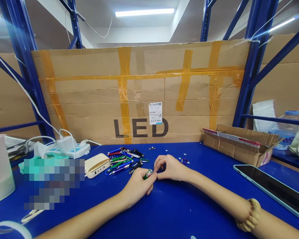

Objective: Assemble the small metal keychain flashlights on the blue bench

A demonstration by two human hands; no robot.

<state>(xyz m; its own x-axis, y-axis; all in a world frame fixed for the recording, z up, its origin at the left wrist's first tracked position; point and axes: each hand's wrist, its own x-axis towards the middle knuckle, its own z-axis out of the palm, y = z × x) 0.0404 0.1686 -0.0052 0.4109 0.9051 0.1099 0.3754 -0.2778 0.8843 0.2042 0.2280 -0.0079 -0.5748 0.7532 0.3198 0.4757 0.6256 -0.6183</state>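
My left hand (pixel 139 183) is closed around a short green metal tube (pixel 148 174) with a pale label on it. Most of the tube is hidden by the fingers. My right hand (pixel 170 168) meets it from the right, thumb and fingers curled together in a pinch at the tube's end. Whether something small sits between those fingertips is hidden. Just beyond my left hand lies a pile of slim metal pen-like tubes (pixel 121 167) in blue, green, red, black and silver. Several small silvery pieces (pixel 151 148) rest on the blue tabletop (pixel 174 212) behind the hands.
Left of the pile are a cream power bank (pixel 97 166), a power strip (pixel 74 151) with white cables, and a whitish tub (pixel 1 172). An open cardboard box (pixel 236 142) and a phone (pixel 276 189) lie to the right. A tall cardboard sheet (pixel 94 99) closes the back.
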